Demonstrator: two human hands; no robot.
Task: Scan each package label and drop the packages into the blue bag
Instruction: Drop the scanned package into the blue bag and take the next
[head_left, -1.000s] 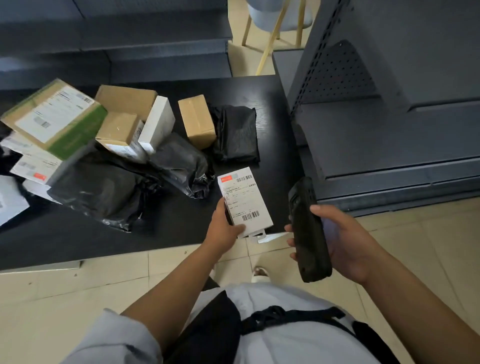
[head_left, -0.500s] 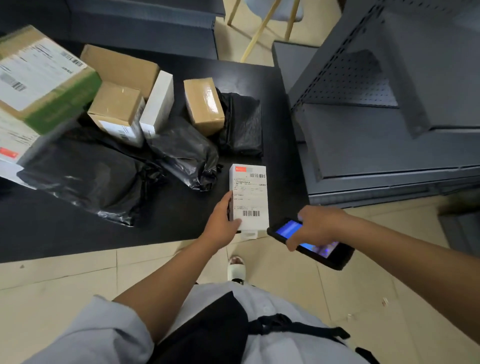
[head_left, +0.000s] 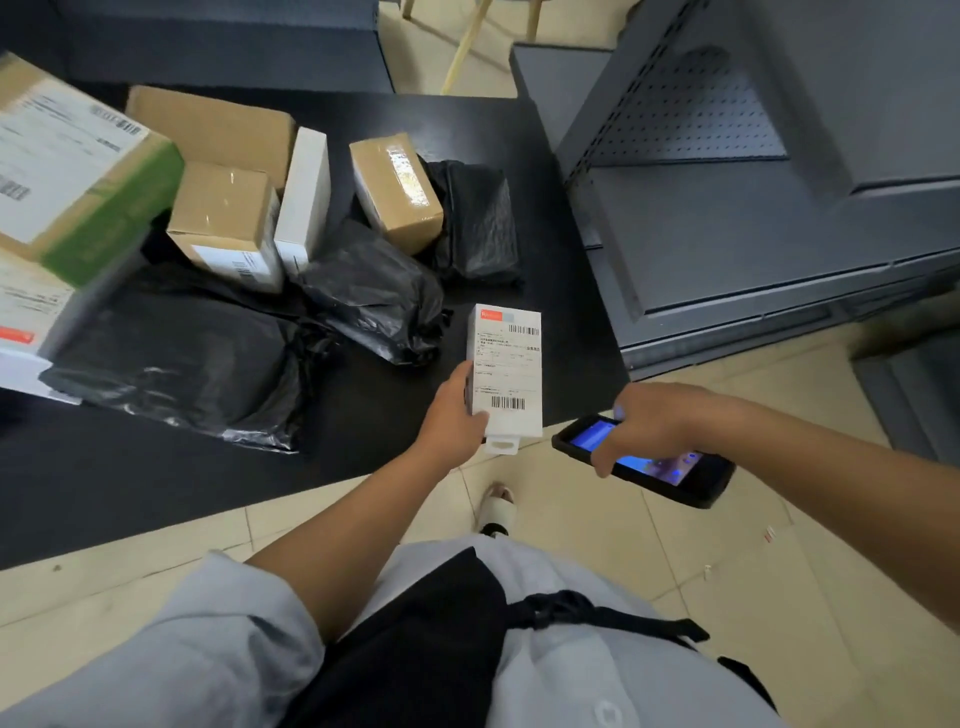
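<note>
At frame centre, the left hand (head_left: 451, 415) grips a white labelled box (head_left: 505, 371) (barcode up), the right hand (head_left: 647, 423) holds the scanner (head_left: 644, 460).

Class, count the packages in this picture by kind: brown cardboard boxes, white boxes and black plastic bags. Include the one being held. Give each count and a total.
Brown cardboard boxes: 4
White boxes: 2, one standing on the table, one held in the left hand
Black plastic bags: 3
Total: 9. White parcels at the left edge are cut off and not counted.
</note>
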